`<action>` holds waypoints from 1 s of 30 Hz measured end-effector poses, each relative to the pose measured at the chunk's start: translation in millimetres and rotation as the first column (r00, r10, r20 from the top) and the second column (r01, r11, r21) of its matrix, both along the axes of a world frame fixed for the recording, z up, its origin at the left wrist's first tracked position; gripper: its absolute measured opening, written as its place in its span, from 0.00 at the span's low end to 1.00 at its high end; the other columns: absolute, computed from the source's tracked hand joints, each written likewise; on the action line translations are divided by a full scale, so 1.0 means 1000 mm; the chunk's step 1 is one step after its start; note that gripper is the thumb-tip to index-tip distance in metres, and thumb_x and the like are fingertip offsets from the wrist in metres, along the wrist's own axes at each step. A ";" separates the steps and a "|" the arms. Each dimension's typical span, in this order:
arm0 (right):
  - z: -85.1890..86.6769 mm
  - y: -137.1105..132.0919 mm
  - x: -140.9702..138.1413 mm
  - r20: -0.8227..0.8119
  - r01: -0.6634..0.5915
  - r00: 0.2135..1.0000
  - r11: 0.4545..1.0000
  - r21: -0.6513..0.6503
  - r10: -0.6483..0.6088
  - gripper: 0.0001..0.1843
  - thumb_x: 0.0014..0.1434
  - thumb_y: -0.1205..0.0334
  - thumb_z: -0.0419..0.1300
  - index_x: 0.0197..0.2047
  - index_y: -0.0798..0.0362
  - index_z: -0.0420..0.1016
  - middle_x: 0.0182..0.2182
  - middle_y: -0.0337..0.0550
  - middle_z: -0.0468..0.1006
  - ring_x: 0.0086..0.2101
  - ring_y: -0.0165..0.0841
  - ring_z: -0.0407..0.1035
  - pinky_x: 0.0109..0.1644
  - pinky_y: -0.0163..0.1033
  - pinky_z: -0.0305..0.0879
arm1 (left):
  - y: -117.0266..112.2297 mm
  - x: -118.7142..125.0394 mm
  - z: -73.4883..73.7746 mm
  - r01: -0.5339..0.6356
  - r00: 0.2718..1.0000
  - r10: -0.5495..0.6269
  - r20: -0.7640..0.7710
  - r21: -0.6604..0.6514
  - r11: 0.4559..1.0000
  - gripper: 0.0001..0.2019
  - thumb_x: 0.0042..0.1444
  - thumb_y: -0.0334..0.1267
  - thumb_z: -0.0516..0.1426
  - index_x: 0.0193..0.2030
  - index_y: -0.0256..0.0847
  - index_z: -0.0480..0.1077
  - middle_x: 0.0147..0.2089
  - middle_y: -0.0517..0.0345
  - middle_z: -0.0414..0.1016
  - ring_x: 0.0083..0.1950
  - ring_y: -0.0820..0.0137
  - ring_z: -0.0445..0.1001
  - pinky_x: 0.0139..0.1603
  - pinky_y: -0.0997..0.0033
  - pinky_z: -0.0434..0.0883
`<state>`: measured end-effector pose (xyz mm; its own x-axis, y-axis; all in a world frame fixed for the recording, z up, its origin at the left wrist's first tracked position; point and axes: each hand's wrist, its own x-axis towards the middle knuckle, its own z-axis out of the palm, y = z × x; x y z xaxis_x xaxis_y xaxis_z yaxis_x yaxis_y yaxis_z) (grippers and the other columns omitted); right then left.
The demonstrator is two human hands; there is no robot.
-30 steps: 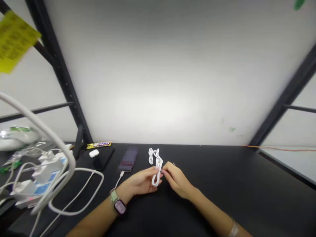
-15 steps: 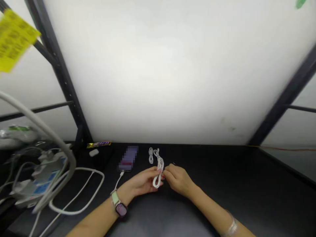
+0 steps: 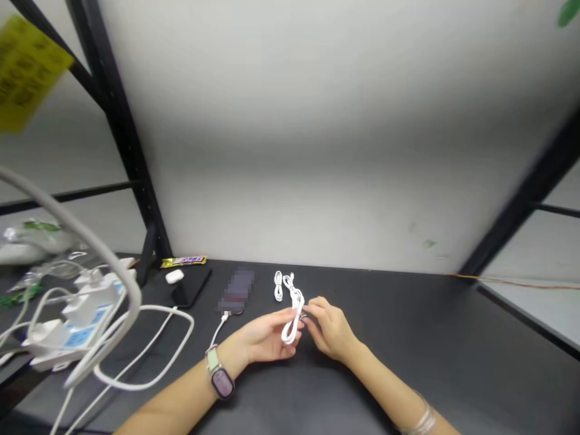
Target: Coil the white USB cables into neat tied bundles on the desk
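A looped white cable [image 3: 293,318] hangs between my hands, gripped in the fingers of my left hand [image 3: 267,335], which has a smartwatch [image 3: 221,382] on its wrist. The fingertips of my right hand [image 3: 330,329] press against the cable from the other side. A second bundled white cable [image 3: 278,286] lies on the black table [image 3: 408,338] just beyond them. Farther left, a smartphone [image 3: 235,291], its screen blurred, has a thin white charging cable [image 3: 216,333] plugged into its lower end.
To the left stand a white power strip [image 3: 81,320] with plugged-in adapters and a thick white cable [image 3: 90,248]. Behind it are a black pad [image 3: 193,287], a white earbud case [image 3: 174,277] and a snack bar [image 3: 183,261]. Dark metal shelf posts rise at both sides.
The view has tilted slightly, lowering the wall's bright patch out of sight. The white cable loop has shifted a little to the right between my hands, which keep about the same positions.
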<state>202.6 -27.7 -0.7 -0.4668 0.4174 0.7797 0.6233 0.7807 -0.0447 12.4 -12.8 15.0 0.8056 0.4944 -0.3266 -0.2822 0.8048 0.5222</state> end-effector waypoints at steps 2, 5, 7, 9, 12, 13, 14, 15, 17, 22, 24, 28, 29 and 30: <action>-0.001 0.000 -0.001 -0.004 -0.010 1.000 1.000 0.009 0.010 0.12 0.59 0.71 0.50 0.47 0.53 0.62 0.33 0.46 0.70 0.30 0.31 0.65 0.31 0.35 0.65 | 0.001 0.000 0.000 -0.006 1.000 0.006 -0.001 -0.004 1.000 0.07 0.51 0.37 0.60 0.36 0.37 0.69 0.29 0.62 0.73 0.28 0.75 0.72 0.29 0.75 0.62; -0.003 0.001 -0.002 0.000 -0.009 1.000 0.998 0.057 0.009 0.11 0.59 0.73 0.50 0.43 0.53 0.64 0.31 0.44 0.70 0.28 0.30 0.63 0.29 0.33 0.62 | 0.002 -0.001 0.000 -0.005 1.000 0.005 -0.008 0.003 1.000 0.07 0.51 0.37 0.60 0.36 0.37 0.69 0.29 0.63 0.73 0.28 0.76 0.72 0.29 0.76 0.62; -0.003 0.001 -0.002 0.024 -0.004 1.000 0.994 0.110 0.002 0.10 0.58 0.73 0.50 0.41 0.52 0.66 0.28 0.41 0.70 0.26 0.29 0.62 0.28 0.33 0.61 | 0.002 -0.001 0.000 0.009 0.999 -0.009 -0.030 0.017 1.000 0.07 0.51 0.37 0.60 0.35 0.37 0.69 0.28 0.62 0.73 0.27 0.76 0.72 0.29 0.76 0.61; -0.004 0.001 -0.001 0.054 0.001 0.999 0.991 0.132 -0.008 0.10 0.59 0.73 0.49 0.40 0.51 0.68 0.26 0.39 0.70 0.25 0.28 0.61 0.29 0.33 0.61 | 0.002 -0.001 0.000 0.036 0.998 -0.034 -0.061 0.029 0.999 0.08 0.52 0.38 0.59 0.33 0.35 0.69 0.26 0.62 0.72 0.27 0.76 0.71 0.29 0.76 0.61; -0.005 0.001 0.001 0.075 0.000 0.997 0.992 0.124 -0.009 0.12 0.59 0.72 0.50 0.40 0.50 0.70 0.26 0.39 0.70 0.25 0.28 0.60 0.29 0.33 0.60 | 0.002 -0.002 0.000 0.071 0.994 -0.067 -0.084 0.039 0.997 0.09 0.53 0.40 0.58 0.32 0.34 0.69 0.24 0.61 0.71 0.25 0.76 0.70 0.29 0.76 0.61; -0.005 0.001 0.002 0.070 -0.003 0.998 0.992 0.124 -0.006 0.12 0.59 0.72 0.50 0.40 0.49 0.70 0.26 0.39 0.70 0.25 0.28 0.60 0.28 0.33 0.60 | 0.002 -0.002 0.000 0.073 0.994 -0.070 -0.086 0.037 0.997 0.09 0.53 0.40 0.58 0.32 0.34 0.69 0.24 0.60 0.71 0.25 0.76 0.70 0.29 0.76 0.61; -0.005 0.001 0.002 0.058 -0.008 0.998 0.992 0.128 0.001 0.11 0.59 0.72 0.51 0.40 0.49 0.70 0.27 0.39 0.71 0.25 0.28 0.60 0.28 0.33 0.59 | 0.002 -0.002 0.000 0.070 0.994 -0.067 -0.084 0.031 0.997 0.09 0.52 0.39 0.58 0.32 0.33 0.70 0.24 0.61 0.71 0.26 0.76 0.70 0.29 0.76 0.61; -0.005 0.002 0.002 0.044 -0.016 0.999 0.992 0.127 0.011 0.11 0.59 0.71 0.51 0.40 0.49 0.70 0.27 0.39 0.71 0.25 0.28 0.61 0.28 0.32 0.58 | 0.001 -0.002 0.001 0.070 0.994 -0.068 -0.084 0.022 0.997 0.09 0.52 0.39 0.59 0.32 0.33 0.70 0.25 0.61 0.72 0.26 0.76 0.71 0.29 0.76 0.61; -0.005 0.002 0.001 0.006 -0.020 1.000 0.997 0.072 0.020 0.09 0.60 0.69 0.52 0.40 0.49 0.70 0.28 0.39 0.71 0.26 0.28 0.62 0.28 0.32 0.59 | 0.001 -0.001 0.001 0.063 0.995 -0.063 -0.081 -0.002 0.998 0.09 0.51 0.38 0.60 0.33 0.33 0.69 0.26 0.61 0.72 0.26 0.77 0.71 0.29 0.76 0.61; -0.002 0.000 0.000 -0.042 0.004 0.999 0.993 -0.118 -0.009 0.07 0.61 0.64 0.52 0.39 0.49 0.72 0.26 0.39 0.71 0.26 0.28 0.64 0.29 0.32 0.61 | 0.002 -0.002 0.000 0.089 0.993 -0.089 -0.078 -0.011 0.996 0.08 0.51 0.38 0.59 0.34 0.33 0.69 0.26 0.62 0.72 0.27 0.77 0.71 0.29 0.77 0.61; -0.002 -0.001 0.000 -0.036 0.006 0.999 0.988 -0.153 -0.012 0.08 0.61 0.64 0.52 0.39 0.50 0.72 0.26 0.39 0.71 0.26 0.28 0.64 0.29 0.32 0.61 | 0.004 -0.003 -0.001 0.108 0.990 -0.108 -0.089 -0.009 0.994 0.09 0.51 0.39 0.59 0.33 0.33 0.70 0.26 0.60 0.72 0.26 0.77 0.71 0.29 0.77 0.61; -0.003 -0.001 0.000 -0.027 0.000 1.000 0.976 -0.218 -0.006 0.08 0.61 0.63 0.52 0.38 0.51 0.72 0.25 0.39 0.71 0.25 0.28 0.63 0.31 0.33 0.61 | 0.005 -0.004 -0.003 0.128 0.985 -0.127 -0.121 0.006 0.992 0.11 0.50 0.41 0.60 0.31 0.32 0.69 0.24 0.60 0.71 0.25 0.77 0.70 0.28 0.77 0.61; -0.002 -0.002 0.000 -0.022 -0.007 1.000 0.978 -0.209 0.003 0.08 0.61 0.64 0.51 0.37 0.51 0.72 0.26 0.39 0.71 0.25 0.28 0.63 0.31 0.34 0.61 | 0.005 -0.004 -0.003 0.127 0.985 -0.124 -0.122 0.022 0.992 0.11 0.50 0.41 0.60 0.32 0.32 0.69 0.24 0.60 0.71 0.25 0.77 0.70 0.28 0.77 0.61; -0.002 -0.002 0.000 -0.017 -0.023 1.000 0.980 -0.198 0.020 0.08 0.61 0.65 0.51 0.38 0.50 0.71 0.27 0.40 0.71 0.26 0.29 0.64 0.32 0.34 0.62 | 0.005 -0.004 -0.002 0.118 0.986 -0.111 -0.120 0.045 0.992 0.11 0.50 0.41 0.60 0.32 0.32 0.69 0.25 0.61 0.72 0.25 0.77 0.70 0.28 0.77 0.61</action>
